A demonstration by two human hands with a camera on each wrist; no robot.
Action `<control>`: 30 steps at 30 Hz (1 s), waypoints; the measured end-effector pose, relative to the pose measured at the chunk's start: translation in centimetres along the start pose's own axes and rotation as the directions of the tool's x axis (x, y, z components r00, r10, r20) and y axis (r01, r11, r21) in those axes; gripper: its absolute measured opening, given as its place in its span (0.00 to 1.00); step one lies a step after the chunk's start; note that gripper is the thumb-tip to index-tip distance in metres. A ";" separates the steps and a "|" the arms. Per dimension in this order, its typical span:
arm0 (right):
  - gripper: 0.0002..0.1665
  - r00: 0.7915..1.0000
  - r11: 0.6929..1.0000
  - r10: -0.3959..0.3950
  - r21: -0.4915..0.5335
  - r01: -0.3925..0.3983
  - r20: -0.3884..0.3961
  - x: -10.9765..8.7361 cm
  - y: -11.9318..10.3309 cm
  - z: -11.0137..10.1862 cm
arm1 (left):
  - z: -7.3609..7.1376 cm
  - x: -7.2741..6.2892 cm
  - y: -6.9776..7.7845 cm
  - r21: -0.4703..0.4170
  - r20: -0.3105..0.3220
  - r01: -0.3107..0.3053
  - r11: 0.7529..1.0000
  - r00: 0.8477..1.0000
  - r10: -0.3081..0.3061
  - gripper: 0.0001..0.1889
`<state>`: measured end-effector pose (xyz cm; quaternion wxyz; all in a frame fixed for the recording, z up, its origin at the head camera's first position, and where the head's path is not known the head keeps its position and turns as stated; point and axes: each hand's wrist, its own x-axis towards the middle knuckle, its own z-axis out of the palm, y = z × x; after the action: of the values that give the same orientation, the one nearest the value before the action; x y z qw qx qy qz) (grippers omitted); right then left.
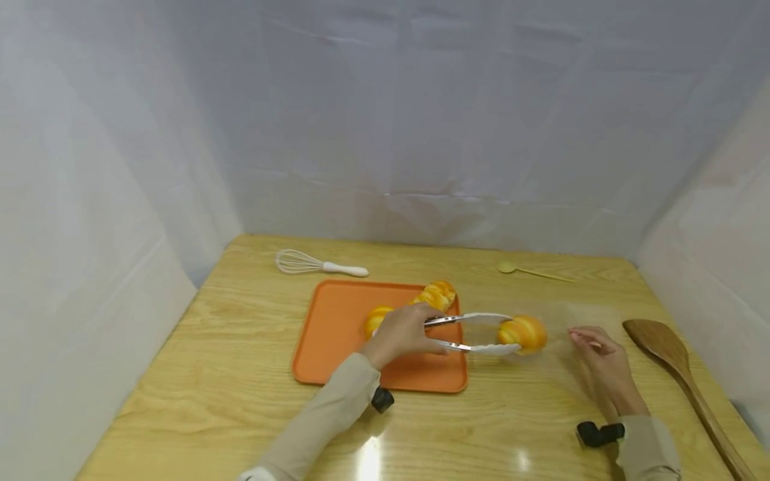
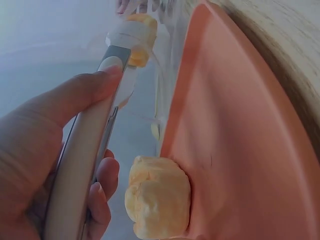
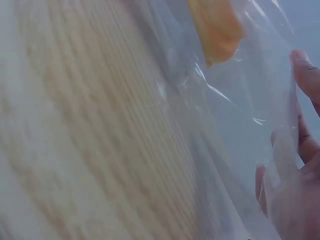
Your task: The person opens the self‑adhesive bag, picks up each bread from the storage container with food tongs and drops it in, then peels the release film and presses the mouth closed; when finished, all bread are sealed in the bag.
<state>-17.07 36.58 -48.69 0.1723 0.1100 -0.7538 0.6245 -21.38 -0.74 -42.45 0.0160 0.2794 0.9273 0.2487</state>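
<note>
My left hand (image 1: pixel 403 333) grips a pair of tongs (image 1: pixel 460 318) over the orange tray (image 1: pixel 337 374). Between the tong tips is a bread roll (image 1: pixel 526 334), golden and striped, to the right of the tray. Around that roll lies a clear plastic bag (image 3: pixel 225 95), hard to make out in the head view. My right hand (image 1: pixel 601 364) pinches the bag's edge on its right side. On the tray sit another roll (image 1: pixel 441 294) at the far right corner and a yellow roll (image 1: pixel 374 322) partly hidden behind my left hand.
A white whisk (image 1: pixel 325 266) lies behind the tray. At the back right is a small yellow spoon (image 1: pixel 529 271). A long wooden spatula (image 1: pixel 676 357) lies along the right of the wooden table (image 1: pixel 198 374), and pale sheeting (image 1: pixel 421 133) hangs around it.
</note>
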 end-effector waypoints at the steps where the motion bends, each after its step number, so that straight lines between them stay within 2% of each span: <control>1: 0.16 1.000 1.000 0.001 0.018 -0.001 -0.010 0.0 0.0 0.0 | 0.0 0.0 0.0 -0.007 0.002 0.007 1.000 1.000 -0.007 0.32; 4: 0.15 0.999 0.999 0.006 0.043 -0.004 -0.043 0.2 -0.1 -0.1 | 0.0 -0.1 -0.1 -0.024 -0.001 0.030 0.999 1.000 -0.030 0.33; 8: 0.14 0.998 0.999 0.024 0.044 -0.021 -0.058 0.3 -0.3 -0.3 | 0.0 -0.3 -0.5 -0.022 -0.008 0.028 0.999 1.000 -0.028 0.36; 13: 0.13 0.999 0.998 0.028 0.057 -0.027 -0.021 0.3 -0.4 -0.2 | 0.0 0.0 -0.9 -0.017 0.027 0.004 1.000 1.000 -0.004 0.37; 17: 0.13 1.000 0.993 0.025 0.117 -0.025 -0.001 0.4 -0.3 0.3 | 0.2 0.6 -1.1 -0.008 0.056 -0.035 0.999 0.998 0.035 0.36; 21: 0.13 0.998 0.981 0.054 0.187 -0.050 -0.016 0.4 -0.4 0.6 | 0.3 1.0 -1.2 -0.024 0.077 -0.057 0.998 0.995 0.058 0.34; 24: 0.14 0.998 0.983 0.055 0.178 -0.051 -0.019 0.3 -0.5 0.4 | 0.3 1.1 -1.4 -0.047 0.075 -0.049 0.998 0.996 0.053 0.35; 30: 0.17 1.000 0.990 0.004 0.138 -0.007 0.022 0.0 -0.8 -0.5 | -0.4 1.3 -1.9 -0.110 0.062 -0.002 0.994 0.998 0.009 0.37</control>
<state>-16.76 36.91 -47.92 0.1542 0.1263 -0.7110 0.6743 -23.49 -1.60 -42.90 0.0596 0.2884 0.9105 0.2904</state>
